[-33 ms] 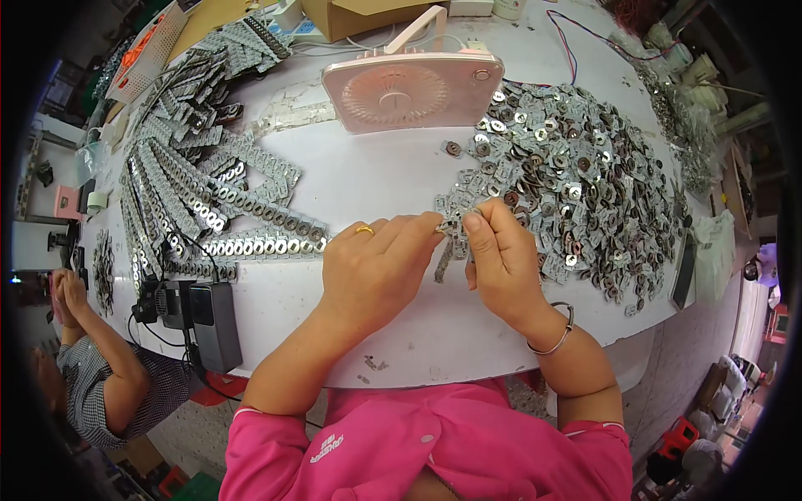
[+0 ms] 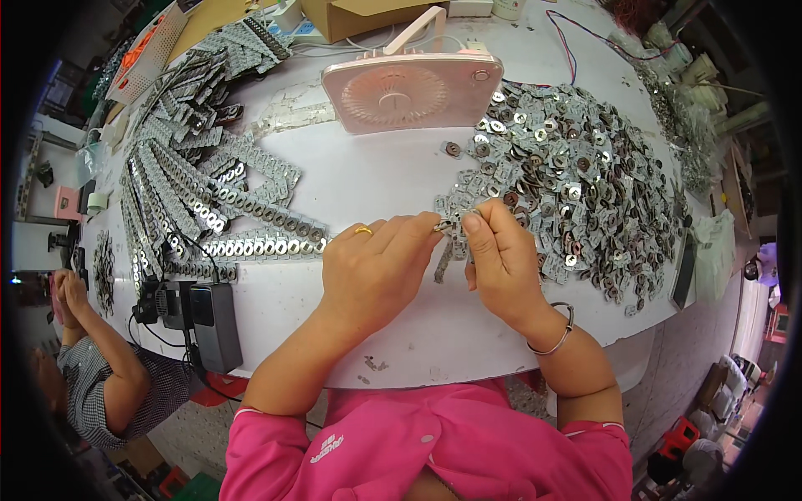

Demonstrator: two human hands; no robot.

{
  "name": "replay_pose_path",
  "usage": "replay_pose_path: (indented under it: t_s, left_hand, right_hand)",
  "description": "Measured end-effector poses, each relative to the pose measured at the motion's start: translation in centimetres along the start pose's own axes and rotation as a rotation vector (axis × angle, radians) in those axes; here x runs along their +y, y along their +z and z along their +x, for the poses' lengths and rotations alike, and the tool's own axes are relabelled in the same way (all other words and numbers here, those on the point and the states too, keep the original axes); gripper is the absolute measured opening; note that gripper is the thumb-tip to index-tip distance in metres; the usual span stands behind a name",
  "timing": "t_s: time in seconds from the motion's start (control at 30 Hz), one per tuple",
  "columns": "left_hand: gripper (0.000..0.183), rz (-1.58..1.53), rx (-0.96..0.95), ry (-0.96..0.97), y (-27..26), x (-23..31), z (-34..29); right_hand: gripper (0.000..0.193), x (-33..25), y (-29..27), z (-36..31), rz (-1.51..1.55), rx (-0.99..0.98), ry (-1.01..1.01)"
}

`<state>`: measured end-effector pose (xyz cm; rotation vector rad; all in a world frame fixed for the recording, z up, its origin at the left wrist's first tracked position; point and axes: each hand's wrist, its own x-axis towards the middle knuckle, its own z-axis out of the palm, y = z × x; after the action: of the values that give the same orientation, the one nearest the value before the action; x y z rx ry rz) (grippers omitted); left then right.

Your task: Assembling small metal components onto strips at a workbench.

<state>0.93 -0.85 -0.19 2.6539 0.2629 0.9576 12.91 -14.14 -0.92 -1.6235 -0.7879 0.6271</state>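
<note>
Over the middle of the white table, my left hand [image 2: 372, 263], with a yellow ring, has its fingers closed in a pinch. A small silver metal piece [image 2: 444, 225] shows at its fingertips. My right hand [image 2: 505, 259], wearing a bangle on the wrist, meets it from the other side, thumb pressed to the curled index finger at the same piece. Fingers partly cover the piece. Just below the fingertips lies a short narrow grey strip [image 2: 443, 265]. Right of my right hand spreads a big heap of loose metal pieces [image 2: 585, 192] with round discs.
Long strips of joined metal pieces [image 2: 192, 192] lie piled at the left. A pink fan [image 2: 401, 92] stands at the back centre. A black power bank [image 2: 215, 326] with cables sits at the near left edge. A white basket [image 2: 149, 54] is far left. Another person's hands [image 2: 71, 292] show at left.
The metal piece at my fingertips has turned slightly and shows more plainly. Both hands stay in place.
</note>
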Motion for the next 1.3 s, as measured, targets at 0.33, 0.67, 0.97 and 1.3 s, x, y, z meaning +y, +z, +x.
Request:
replay_pose_path:
  t_s: [0.33, 0.67, 0.97, 1.3]
  left_hand:
    - [0.02, -0.038, 0.005, -0.068, 0.1, 0.2, -0.3]
    - [0.032, -0.064, -0.207, -0.078, 0.1, 0.3, -0.5]
    - [0.033, -0.212, -0.374, -0.243, -2.1, -0.9, 0.1]
    - [0.013, -0.807, -0.735, -0.514, -3.6, -2.7, -0.2]
  right_hand:
    - [0.025, -0.1, -0.2, 0.1, -0.001, -0.02, 0.001]
    - [0.023, -0.1, -0.7, 0.6, -0.004, 0.027, 0.072]
    - [0.018, 0.5, -2.2, 1.7, -0.172, -0.025, -0.12]
    - [0.018, -0.8, -3.5, 1.5, 0.067, -0.548, 0.252]
